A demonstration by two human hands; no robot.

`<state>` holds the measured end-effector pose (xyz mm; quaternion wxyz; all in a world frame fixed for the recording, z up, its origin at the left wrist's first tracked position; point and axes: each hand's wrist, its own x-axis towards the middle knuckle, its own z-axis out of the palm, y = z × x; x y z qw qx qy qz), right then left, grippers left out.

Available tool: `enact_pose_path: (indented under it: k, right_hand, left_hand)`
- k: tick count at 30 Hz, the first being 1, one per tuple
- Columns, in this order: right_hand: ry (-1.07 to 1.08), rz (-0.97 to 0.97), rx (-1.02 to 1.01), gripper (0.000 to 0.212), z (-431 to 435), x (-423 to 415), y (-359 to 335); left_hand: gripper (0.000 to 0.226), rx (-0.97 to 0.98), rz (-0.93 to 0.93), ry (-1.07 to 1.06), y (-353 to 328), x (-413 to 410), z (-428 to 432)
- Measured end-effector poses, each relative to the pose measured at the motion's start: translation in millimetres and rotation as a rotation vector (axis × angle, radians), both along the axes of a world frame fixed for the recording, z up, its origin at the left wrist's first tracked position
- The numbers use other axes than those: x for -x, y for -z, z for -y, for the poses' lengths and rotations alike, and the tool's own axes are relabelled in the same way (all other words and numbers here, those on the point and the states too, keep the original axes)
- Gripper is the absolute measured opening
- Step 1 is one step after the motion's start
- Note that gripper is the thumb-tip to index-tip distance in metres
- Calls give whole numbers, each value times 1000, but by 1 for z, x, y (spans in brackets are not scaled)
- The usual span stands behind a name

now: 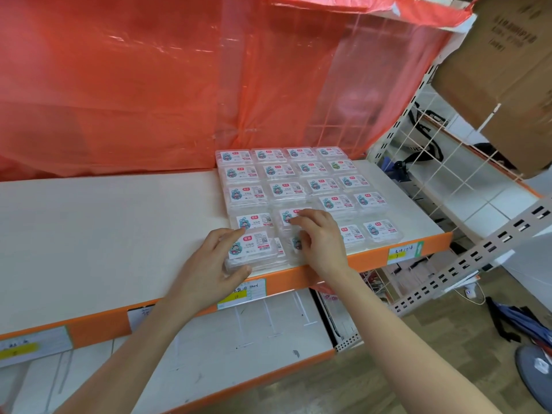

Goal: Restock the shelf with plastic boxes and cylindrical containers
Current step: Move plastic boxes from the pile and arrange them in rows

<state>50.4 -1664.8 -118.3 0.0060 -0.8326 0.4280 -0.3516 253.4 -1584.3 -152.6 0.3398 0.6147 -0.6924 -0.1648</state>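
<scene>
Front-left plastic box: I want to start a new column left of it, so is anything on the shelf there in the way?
Nothing visible does. The left hand grips the front-left plastic box, and the shelf left of it shows only bare white board back to the red plastic sheet.

One wide-angle camera, worn on the person's head, looks forward and steeply down from close above the shelf (pixel 104 234); the frame's right side takes in the floor (pixel 448 321) below.
</scene>
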Motion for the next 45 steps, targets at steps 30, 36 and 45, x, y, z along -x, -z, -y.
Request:
enact_pose_path:
  k: [30, 36, 45]
  right_hand:
    - [29, -10, -4, 39, 15, 4, 3]
    - [29, -25, -32, 38, 16, 5, 3]
    - [8, -28, -3, 36, 15, 5, 3]
  left_hand:
    - [70, 17, 33, -46, -5, 3, -2]
    - [69, 3, 35, -55, -11, 5, -3]
    - [64, -17, 64, -91, -27, 9, 19]
